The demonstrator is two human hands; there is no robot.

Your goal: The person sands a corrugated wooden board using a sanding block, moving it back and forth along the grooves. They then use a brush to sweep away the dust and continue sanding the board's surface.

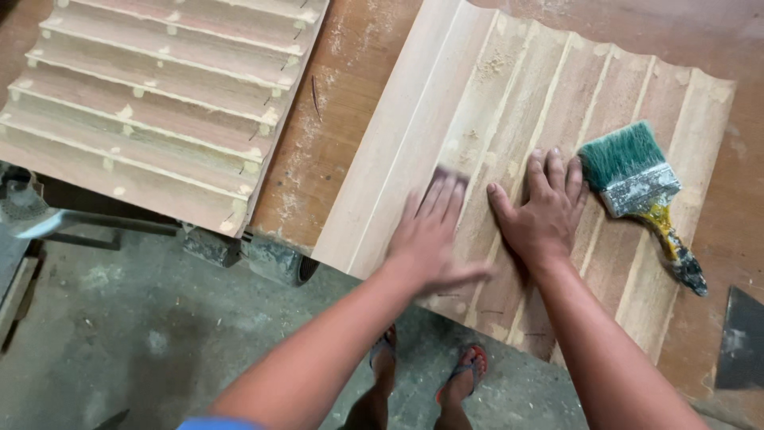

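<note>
1. Head view: I see the left hand point(430, 231) blurred, fingers flat, pressing a small dark sanding piece point(442, 174) on the grooved wood panel point(509, 103).
2. I see the right hand point(545, 209) open, palm flat on this panel.
3. I see a paintbrush point(637, 187) lying just beside the right fingers point(557, 171).

A second fluted wooden panel point(159, 95), dabbed with pale filler spots, lies at the upper left of the dusty brown desk point(334, 119), its corner overhanging the edge. A dark flat scraper blade point(744, 338) rests at the desk's right edge. Below, a stained grey concrete floor point(143, 334) spreads under the desk, where two feet in red-strapped sandals point(465, 374) stand.
</note>
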